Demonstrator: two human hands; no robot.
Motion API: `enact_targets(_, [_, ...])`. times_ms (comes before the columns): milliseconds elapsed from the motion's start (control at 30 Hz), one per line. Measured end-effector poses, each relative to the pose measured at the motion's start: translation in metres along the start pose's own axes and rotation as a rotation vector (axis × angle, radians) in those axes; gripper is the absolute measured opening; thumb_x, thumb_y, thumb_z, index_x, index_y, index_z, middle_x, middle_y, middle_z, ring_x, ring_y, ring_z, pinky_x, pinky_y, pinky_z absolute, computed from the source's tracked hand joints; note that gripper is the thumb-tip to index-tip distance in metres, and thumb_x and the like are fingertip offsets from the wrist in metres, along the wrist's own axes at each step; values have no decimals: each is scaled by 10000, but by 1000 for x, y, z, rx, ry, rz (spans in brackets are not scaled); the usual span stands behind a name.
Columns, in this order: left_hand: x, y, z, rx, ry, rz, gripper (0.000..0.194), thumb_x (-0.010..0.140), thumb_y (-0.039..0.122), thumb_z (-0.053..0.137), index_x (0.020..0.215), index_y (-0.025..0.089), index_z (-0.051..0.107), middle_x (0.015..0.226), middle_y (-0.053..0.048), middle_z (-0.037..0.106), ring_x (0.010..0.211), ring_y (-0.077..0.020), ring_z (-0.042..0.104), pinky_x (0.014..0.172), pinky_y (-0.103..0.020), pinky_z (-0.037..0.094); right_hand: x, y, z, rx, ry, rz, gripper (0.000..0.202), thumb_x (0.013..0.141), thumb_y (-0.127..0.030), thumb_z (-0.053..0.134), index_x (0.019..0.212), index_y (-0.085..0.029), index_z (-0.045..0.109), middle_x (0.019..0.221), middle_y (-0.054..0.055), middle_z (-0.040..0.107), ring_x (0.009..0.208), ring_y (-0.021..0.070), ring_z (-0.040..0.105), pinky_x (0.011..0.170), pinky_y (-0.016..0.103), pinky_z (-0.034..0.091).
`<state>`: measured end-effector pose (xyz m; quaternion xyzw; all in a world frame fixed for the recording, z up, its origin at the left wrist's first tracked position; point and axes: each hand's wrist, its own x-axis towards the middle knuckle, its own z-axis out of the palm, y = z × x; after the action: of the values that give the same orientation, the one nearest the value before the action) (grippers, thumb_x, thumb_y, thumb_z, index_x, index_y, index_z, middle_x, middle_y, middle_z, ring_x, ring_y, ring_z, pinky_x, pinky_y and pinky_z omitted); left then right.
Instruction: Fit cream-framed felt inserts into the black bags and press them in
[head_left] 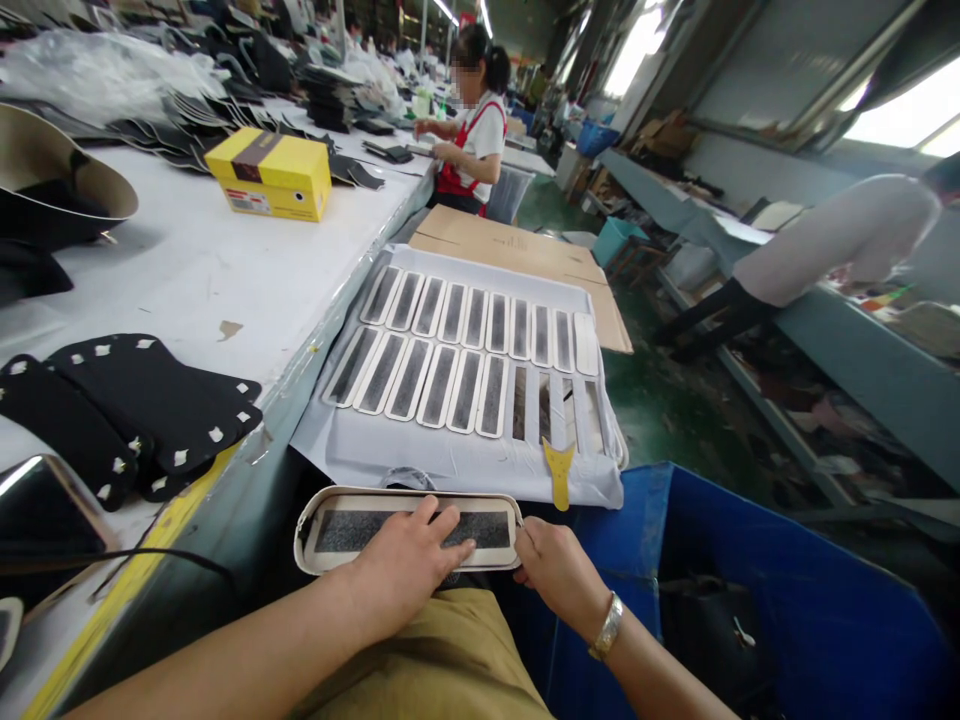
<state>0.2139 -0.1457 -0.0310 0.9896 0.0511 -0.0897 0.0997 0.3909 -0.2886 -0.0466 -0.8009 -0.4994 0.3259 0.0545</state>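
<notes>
A long cream piece (345, 533) with rounded ends, a raised rim and a dark grey strip along its middle lies across my lap. My left hand (409, 555) rests on its strip, fingers spread and pressing down. At its right end my right hand (553, 565) is closed, pinching the rim; the fingertips are partly hidden. Just beyond, a board covered in pale cloth (360, 455) carries two rows of similar cream pieces (474, 318) with dark strips. A yellow forked tool (559, 475) lies at the board's near right edge.
A white-topped table (187, 270) on the left holds black panels (150, 400) and a yellow box (270, 175). On the right stands a blue bin (757, 540) with dark items inside. Brown cardboard (517, 245) lies beyond the board. Two other people are farther off.
</notes>
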Motion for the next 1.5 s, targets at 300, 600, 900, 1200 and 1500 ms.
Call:
enact_targets(300, [2, -2, 0, -33, 24, 25, 392, 852, 250, 482, 1227, 359, 501, 1239, -79, 458, 1098, -314, 419, 747, -378, 486, -2, 6, -7, 598, -52, 140, 365, 893, -437, 329, 771, -150, 518, 713, 86, 648, 635, 170, 639, 587, 274, 508])
enact_targets(600, [2, -1, -1, -51, 1, 9, 409, 832, 243, 523, 1223, 361, 508, 1244, -80, 460, 1101, -326, 427, 752, -405, 497, 16, 31, -33, 958, -457, 108, 458, 749, -571, 565, 834, -122, 532, 797, 95, 674, 724, 168, 667, 657, 279, 525])
enact_targets(900, [5, -2, -4, -67, -25, 7, 382, 854, 244, 493, 1220, 350, 520, 1235, -88, 467, 1097, -329, 435, 768, -416, 502, 27, 29, -30, 876, -450, 129, 471, 704, -593, 593, 770, -131, 526, 656, 69, 660, 632, 160, 666, 545, 221, 529])
enact_targets(1200, [4, -3, 0, -77, 6, 12, 370, 855, 254, 494, 1209, 358, 524, 1213, -86, 474, 1091, -341, 434, 726, -416, 514, 31, 13, -34, 717, -397, 234, 288, 782, -404, 583, 692, -136, 530, 643, 53, 675, 553, 135, 650, 453, 183, 512])
enact_targets(1500, [-3, -3, -14, -95, 5, 6, 412, 817, 267, 537, 1224, 324, 517, 1210, -109, 496, 1086, -342, 455, 758, -446, 496, 33, 2, -33, 633, -362, 287, 306, 805, -425, 582, 731, -130, 546, 677, 73, 682, 554, 129, 649, 471, 176, 515])
